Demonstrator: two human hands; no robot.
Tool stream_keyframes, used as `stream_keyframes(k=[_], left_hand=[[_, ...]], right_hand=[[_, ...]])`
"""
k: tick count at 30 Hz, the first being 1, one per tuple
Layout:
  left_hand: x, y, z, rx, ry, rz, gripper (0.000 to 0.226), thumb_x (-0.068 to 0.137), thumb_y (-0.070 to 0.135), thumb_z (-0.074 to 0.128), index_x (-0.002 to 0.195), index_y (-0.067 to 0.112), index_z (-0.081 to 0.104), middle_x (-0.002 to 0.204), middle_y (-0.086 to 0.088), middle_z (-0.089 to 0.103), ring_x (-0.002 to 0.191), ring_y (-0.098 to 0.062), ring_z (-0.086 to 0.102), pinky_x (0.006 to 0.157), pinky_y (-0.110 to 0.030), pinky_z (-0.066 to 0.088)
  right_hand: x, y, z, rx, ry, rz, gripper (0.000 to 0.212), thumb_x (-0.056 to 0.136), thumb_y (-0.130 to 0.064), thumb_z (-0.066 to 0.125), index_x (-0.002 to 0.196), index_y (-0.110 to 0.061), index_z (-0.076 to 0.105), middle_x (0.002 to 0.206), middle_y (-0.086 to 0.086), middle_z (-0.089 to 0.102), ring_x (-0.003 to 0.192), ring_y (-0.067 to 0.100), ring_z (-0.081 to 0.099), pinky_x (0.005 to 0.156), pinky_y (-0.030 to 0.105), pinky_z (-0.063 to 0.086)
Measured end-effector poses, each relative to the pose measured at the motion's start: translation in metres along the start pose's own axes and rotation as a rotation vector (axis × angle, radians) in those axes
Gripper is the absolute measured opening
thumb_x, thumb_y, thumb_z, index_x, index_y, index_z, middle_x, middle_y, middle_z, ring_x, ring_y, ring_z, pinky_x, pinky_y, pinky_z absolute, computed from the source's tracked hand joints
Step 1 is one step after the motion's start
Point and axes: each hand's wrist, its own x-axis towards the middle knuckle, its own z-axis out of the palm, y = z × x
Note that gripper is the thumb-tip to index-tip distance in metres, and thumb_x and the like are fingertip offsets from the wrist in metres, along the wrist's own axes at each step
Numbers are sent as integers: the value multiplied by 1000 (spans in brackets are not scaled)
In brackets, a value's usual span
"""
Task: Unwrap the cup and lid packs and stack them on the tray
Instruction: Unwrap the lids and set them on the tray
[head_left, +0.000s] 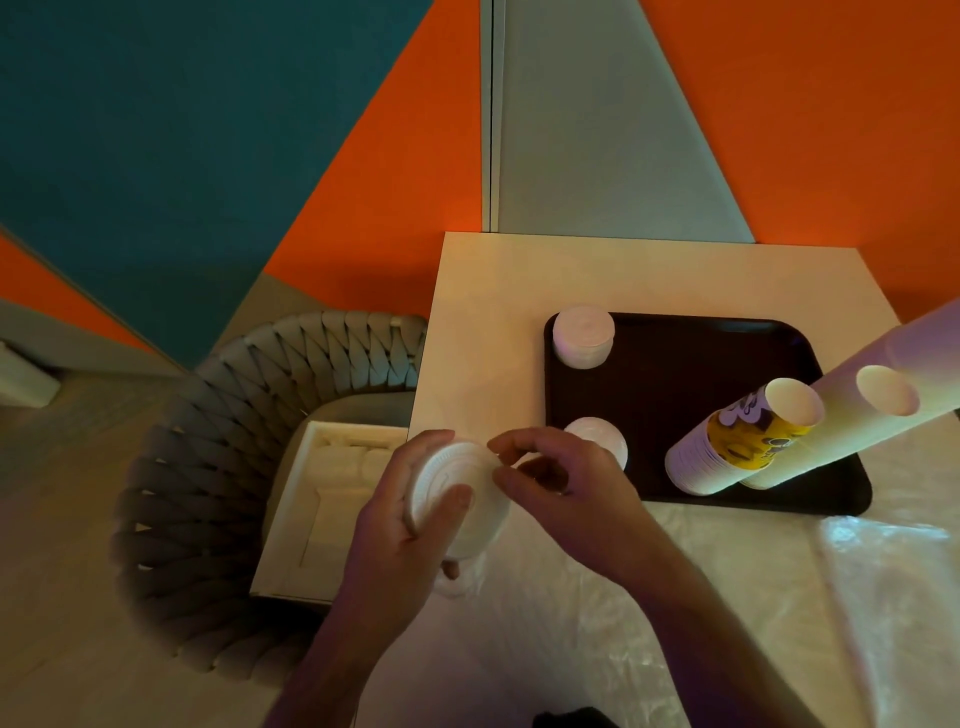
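Note:
My left hand grips a stack of white lids over the table's left edge, with clear wrap hanging below it. My right hand pinches at the stack's right rim with thumb and forefinger. On the dark tray stand a lid stack at the far left corner and another lid stack at the near left, partly behind my right hand. Two tall cup stacks rise from the tray's near right: a shorter printed one and a taller white one.
Crumpled clear plastic wrap covers the near part of the white table. A woven grey chair stands left of the table with a white moulded box on its seat.

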Motion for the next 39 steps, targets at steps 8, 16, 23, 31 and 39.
stream_keyframes(k=[8,16,23,31,39], left_hand=[[-3,4,1,-16,-2,2,41,85,35,63,125,40,54,111,26,59,98,-6,63,49,-25,55],[-1,10,-3,-125,-71,-11,33,82,38,70,113,44,61,106,19,63,88,-17,69,44,-35,54],[0,12,-6,-271,-88,-50,19,80,49,65,91,34,67,92,-6,69,59,-23,64,41,-31,46],[-1,13,-3,-226,-22,-64,22,92,43,61,86,21,62,81,-9,67,59,-24,61,39,-31,45],[-2,17,-1,-119,-30,-34,9,88,36,59,81,31,62,72,-1,66,52,-17,62,42,-29,47]], right_hand=[[-3,-6,-4,198,-7,76,11,89,-17,76,93,-25,70,89,-15,70,71,2,65,68,17,50],[-4,-6,-8,344,-110,110,10,94,-11,70,90,-19,65,79,-9,63,76,9,58,74,30,50],[-4,-5,-10,561,-63,225,5,95,-18,66,92,-18,64,80,-2,67,78,10,62,73,31,53],[-14,-1,7,73,218,-111,54,67,-51,81,109,-35,51,124,-21,51,116,6,56,81,28,55],[-18,6,22,-207,160,-289,67,64,-60,82,116,-33,49,132,-21,43,122,0,44,89,6,41]])
